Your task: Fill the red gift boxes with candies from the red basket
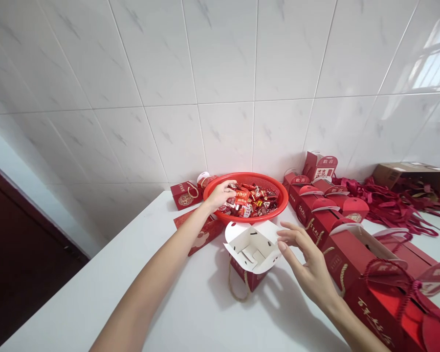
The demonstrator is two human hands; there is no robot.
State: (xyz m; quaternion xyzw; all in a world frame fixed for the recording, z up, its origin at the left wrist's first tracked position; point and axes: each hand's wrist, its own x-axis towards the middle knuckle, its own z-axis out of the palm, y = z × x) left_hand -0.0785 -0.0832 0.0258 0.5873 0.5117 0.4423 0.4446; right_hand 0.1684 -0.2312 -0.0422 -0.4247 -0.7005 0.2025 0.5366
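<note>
My left hand (222, 195) reaches over the left rim of a red plastic basket (283, 199). Its fingers are parted, close to the wrapped sweets (258, 199) inside; whether the fingertips touch a red packet (242, 197) is hard to see. In front of the basket stands a small red gift box (254, 277) with a white inside, its top flaps spread and a rope handle (237, 297) hanging at the front. White folded card shows on its bottom, without sweets. Beside its right flap my right hand (302, 259) is open, fingers curved, holding nothing.
Rows of red gift boxes (333, 244) line the right side. Behind them lie dark red ribbons (381, 200) and a cardboard carton (407, 173). Another red box (186, 195) and a flat red packet (205, 237) sit left of the basket. A tiled wall (223, 132) backs the white table (132, 293).
</note>
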